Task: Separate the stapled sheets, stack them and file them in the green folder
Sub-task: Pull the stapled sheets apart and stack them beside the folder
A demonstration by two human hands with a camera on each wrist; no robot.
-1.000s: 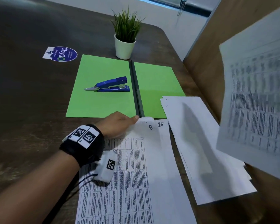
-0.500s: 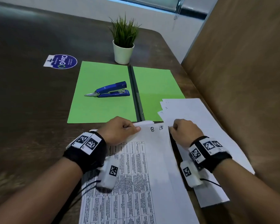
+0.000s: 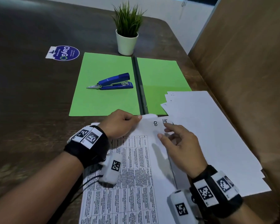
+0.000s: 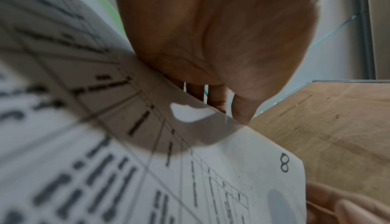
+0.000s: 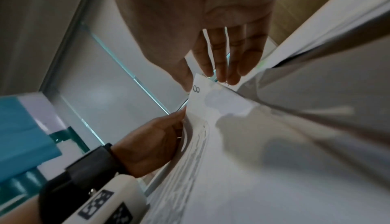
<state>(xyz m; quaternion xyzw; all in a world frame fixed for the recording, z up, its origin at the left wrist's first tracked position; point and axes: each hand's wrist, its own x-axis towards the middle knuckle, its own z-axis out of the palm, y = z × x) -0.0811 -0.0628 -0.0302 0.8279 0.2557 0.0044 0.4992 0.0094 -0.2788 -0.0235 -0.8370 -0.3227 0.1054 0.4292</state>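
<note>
**Both hands at the top corner of the printed sheets**

The left hand [image 3: 120, 123] pinches the top left corner of the sheets [image 3: 136, 167] between thumb and curled fingers, and that corner lifts slightly off the worktop [image 3: 31, 102]. The top sheet is marked "8" near its upper edge; a second sheet marked "15" peeks out just to its right. The right hand [image 3: 179, 143] is spread loose over the same upper edge, fingers straight, fingertips [image 3: 166, 125] touching the paper by the "15" and gripping nothing. From the right wrist view the fingers hang straight down onto the sheet edge near the "8".

To the right lies a pile of blank-faced pages [image 3: 208, 135], fanned a little at its top left corner and overlapping the near right corner of the folder [image 3: 103, 97]. The green folder lies open and flat just beyond the hands, with a blue stapler [image 3: 115, 81] resting on its left half. Behind the folder stands a small potted plant [image 3: 127, 31] in a white pot, and a round blue sticker [image 3: 64, 53] sits off to the left on the dark worktop.
</note>
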